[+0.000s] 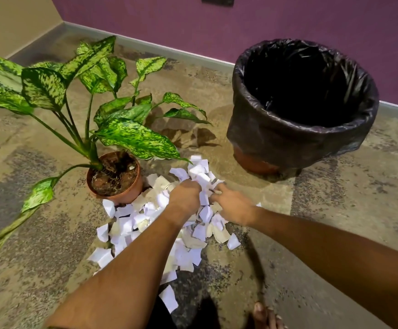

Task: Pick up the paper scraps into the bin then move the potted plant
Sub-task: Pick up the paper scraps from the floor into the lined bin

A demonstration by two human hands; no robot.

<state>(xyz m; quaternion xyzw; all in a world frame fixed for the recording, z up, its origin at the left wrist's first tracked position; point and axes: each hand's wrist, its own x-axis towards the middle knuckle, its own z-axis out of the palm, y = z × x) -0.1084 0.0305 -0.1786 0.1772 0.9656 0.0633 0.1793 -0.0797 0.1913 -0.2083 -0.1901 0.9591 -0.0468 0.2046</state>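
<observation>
Paper scraps [131,222] partly hidden under my forearms; both hands, left hand [185,194] and right hand [234,205], clutch scraps, fingertips buried.

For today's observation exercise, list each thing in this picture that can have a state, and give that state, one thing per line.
bin: upright, lined with a black bag, no scraps visible inside.
paper scraps: heaped on the floor, against the pot.
potted plant: upright, leaves spreading, not yet moved.
left hand: fingers curled into the scraps, gathering them.
right hand: fingers curled into the scraps.
</observation>
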